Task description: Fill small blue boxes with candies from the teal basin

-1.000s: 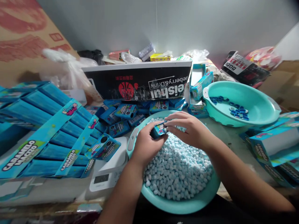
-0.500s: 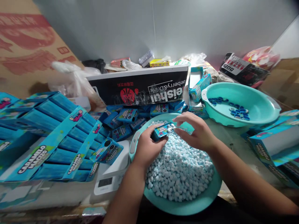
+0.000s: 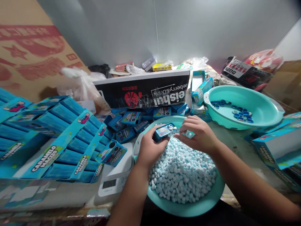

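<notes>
My left hand [image 3: 149, 147] grips a small blue candy box [image 3: 164, 131] over a teal basin [image 3: 188, 205] heaped with pale blue and white candies [image 3: 183, 171]. The box's open end, with candies in its mouth, faces my right hand [image 3: 198, 135]. That hand's fingers are curled and pinched right at the opening, over the candies; what they pinch is too small to make out. A pile of similar small blue boxes [image 3: 131, 118] lies just beyond the basin.
A white scale [image 3: 113, 182] holds two small boxes left of the basin. Rows of blue display cartons [image 3: 47, 135] fill the left. A second teal basin [image 3: 244, 108] with blue caps sits at right, more cartons [image 3: 275, 146] below it. A black box [image 3: 145, 89] stands behind.
My right hand drew back from covering the box's end, exposing candies in its opening, then closed in again at the opening. The view tilted slightly.
</notes>
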A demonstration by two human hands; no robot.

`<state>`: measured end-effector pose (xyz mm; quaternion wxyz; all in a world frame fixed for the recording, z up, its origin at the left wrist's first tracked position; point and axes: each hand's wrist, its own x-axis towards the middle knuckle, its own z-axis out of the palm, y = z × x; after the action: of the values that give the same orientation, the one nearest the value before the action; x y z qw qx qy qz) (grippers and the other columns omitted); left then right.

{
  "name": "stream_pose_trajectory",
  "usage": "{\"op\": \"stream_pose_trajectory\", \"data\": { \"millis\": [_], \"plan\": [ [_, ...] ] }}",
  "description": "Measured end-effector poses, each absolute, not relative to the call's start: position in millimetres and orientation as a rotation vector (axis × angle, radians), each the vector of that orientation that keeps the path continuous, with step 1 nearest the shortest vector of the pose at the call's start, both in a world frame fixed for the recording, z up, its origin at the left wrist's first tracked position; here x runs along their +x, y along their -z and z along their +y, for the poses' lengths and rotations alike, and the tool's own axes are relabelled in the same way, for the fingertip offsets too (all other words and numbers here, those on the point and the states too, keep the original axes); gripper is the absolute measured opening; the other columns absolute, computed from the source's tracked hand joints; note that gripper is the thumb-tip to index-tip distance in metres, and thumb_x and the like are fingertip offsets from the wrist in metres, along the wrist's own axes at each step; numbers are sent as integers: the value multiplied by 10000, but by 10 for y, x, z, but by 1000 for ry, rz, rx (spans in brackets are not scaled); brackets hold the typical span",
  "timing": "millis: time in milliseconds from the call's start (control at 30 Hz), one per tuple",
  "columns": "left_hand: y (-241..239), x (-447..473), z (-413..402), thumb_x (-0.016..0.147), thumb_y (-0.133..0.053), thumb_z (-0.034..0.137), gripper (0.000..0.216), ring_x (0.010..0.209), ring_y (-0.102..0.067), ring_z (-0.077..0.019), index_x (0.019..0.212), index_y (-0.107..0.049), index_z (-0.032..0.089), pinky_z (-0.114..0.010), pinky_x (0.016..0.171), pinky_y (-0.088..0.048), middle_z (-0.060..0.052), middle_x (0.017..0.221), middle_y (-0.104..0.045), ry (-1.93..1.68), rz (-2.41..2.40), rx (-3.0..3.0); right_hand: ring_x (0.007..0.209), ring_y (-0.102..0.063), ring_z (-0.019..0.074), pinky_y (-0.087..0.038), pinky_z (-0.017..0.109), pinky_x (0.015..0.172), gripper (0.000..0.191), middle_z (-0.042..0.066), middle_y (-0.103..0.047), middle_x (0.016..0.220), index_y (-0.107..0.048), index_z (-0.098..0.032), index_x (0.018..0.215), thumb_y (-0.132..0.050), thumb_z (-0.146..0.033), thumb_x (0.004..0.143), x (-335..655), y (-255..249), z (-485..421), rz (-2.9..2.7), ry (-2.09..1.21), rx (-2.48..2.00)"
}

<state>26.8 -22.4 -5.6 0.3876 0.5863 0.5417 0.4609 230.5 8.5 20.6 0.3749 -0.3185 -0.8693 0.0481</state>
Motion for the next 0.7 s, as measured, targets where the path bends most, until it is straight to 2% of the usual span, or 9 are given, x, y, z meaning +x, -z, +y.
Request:
{"op": "stream_pose_trajectory", "data": {
  "millis": [67, 167, 233, 300, 400, 467, 533, 633, 700],
  "plan": [
    [57, 265, -224, 742, -765, 229, 445, 1136, -669, -247, 1178, -678, 197, -395, 1046, -507, -70, 1189, -719, -1170, 1371, 1498, 839, -609, 198, -463, 374, 787, 153, 48, -714, 907, -666, -219, 949, -686, -358, 888, 2288, -209, 77, -2230, -163, -793],
    [56, 268, -226, 748, -754, 226, 436, 1155, -660, -248, 1177, -680, 198, -401, 1056, -499, -67, 1208, -714, -1170, 1378, 1528, 1066, -627, 234, -464, 421, 925, 324, 75, -712, 1165, -658, -242, 1172, -687, -381, 881, 2266, -221, 64, -2308, -199, -773],
    [56, 272, -230, 744, -759, 235, 444, 1163, -659, -251, 1179, -680, 194, -402, 1059, -498, -69, 1214, -712, -1177, 1384, 1534, 1025, -646, 227, -451, 421, 923, 276, 56, -731, 1109, -685, -248, 1107, -693, -388, 870, 2269, -229, 60, -2337, -172, -795],
    [52, 274, -236, 739, -767, 240, 449, 1160, -662, -250, 1177, -681, 191, -396, 1056, -502, -73, 1214, -713, -1181, 1383, 1523, 850, -642, 198, -444, 399, 851, 156, 22, -731, 878, -689, -235, 889, -711, -383, 848, 2285, -230, 62, -2303, -113, -817],
    [42, 275, -244, 748, -761, 228, 439, 1133, -674, -244, 1176, -679, 186, -389, 1040, -513, -78, 1192, -722, -1186, 1392, 1507, 682, -555, 167, -419, 372, 756, 261, -12, -622, 652, -566, -217, 679, -732, -362, 819, 2306, -214, 70, -2243, -51, -836],
    [37, 278, -248, 748, -759, 217, 439, 1130, -675, -244, 1178, -677, 183, -390, 1037, -514, -77, 1185, -724, -1196, 1404, 1522, 718, -565, 180, -423, 376, 760, 235, 5, -644, 719, -569, -219, 731, -720, -369, 832, 2296, -195, 73, -2251, -59, -852],
    [42, 283, -249, 732, -769, 202, 449, 1137, -671, -243, 1172, -680, 184, -385, 1040, -511, -74, 1190, -723, -1202, 1407, 1553, 857, -616, 221, -443, 398, 811, 189, 53, -703, 918, -629, -222, 908, -696, -390, 856, 2267, -174, 69, -2283, -81, -857],
    [69, 288, -250, 726, -767, 188, 442, 1137, -668, -236, 1161, -687, 187, -367, 1038, -510, -65, 1189, -722, -1217, 1392, 1583, 1065, -638, 267, -450, 430, 899, 323, 95, -700, 1181, -640, -233, 1156, -676, -399, 881, 2215, -148, 54, -2349, -82, -827],
    [91, 287, -253, 738, -755, 190, 439, 1124, -672, -232, 1171, -685, 190, -362, 1023, -518, -61, 1181, -724, -1231, 1380, 1579, 1069, -654, 269, -432, 439, 916, 312, 79, -716, 1187, -665, -249, 1142, -694, -407, 874, 2199, -137, 45, -2364, -33, -823]
  ]
}}
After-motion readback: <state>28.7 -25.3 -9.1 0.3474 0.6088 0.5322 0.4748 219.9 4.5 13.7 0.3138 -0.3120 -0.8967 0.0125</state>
